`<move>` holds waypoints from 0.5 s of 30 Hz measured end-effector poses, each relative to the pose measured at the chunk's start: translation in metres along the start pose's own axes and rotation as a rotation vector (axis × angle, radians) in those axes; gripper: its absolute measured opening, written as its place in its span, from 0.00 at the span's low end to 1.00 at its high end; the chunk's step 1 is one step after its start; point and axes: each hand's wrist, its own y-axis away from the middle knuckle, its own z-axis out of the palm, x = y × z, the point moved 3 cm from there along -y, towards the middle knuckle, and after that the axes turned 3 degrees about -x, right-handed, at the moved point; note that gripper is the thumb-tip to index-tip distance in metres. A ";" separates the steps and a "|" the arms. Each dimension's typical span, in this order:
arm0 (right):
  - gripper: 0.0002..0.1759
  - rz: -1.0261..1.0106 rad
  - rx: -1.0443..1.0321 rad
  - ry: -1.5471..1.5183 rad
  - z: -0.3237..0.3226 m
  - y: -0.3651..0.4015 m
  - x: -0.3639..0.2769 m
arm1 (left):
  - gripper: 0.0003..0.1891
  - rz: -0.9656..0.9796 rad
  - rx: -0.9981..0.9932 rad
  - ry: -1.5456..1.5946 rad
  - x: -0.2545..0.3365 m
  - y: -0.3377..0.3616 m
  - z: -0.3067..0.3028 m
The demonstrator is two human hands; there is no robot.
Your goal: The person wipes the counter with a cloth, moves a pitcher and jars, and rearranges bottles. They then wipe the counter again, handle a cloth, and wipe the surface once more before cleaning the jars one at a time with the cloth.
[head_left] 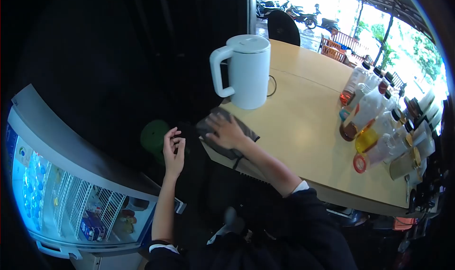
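Your right hand (226, 129) lay with its fingers spread on the dark folded cloth (246, 129), which sat at the near left corner of the pale wooden table (308, 123). Your left hand (174, 151) was raised beside that corner, empty, its fingers loosely curled and the thumb apart from them. The white kettle (250, 76) stood upright just beyond the cloth, its handle toward the left. Bottles (374, 111) and jars (404, 164) crowded the table's right end, some holding red, yellow or brown liquid. To your left, a lit fridge (85, 194) showed wire shelves; beyond the table, motorbikes (310, 20) and wooden chairs (334, 49) stood in daylight.
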 end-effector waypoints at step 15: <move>0.28 0.009 0.076 0.004 -0.014 0.069 -0.001 | 0.15 0.107 -0.175 0.260 -0.016 -0.072 0.094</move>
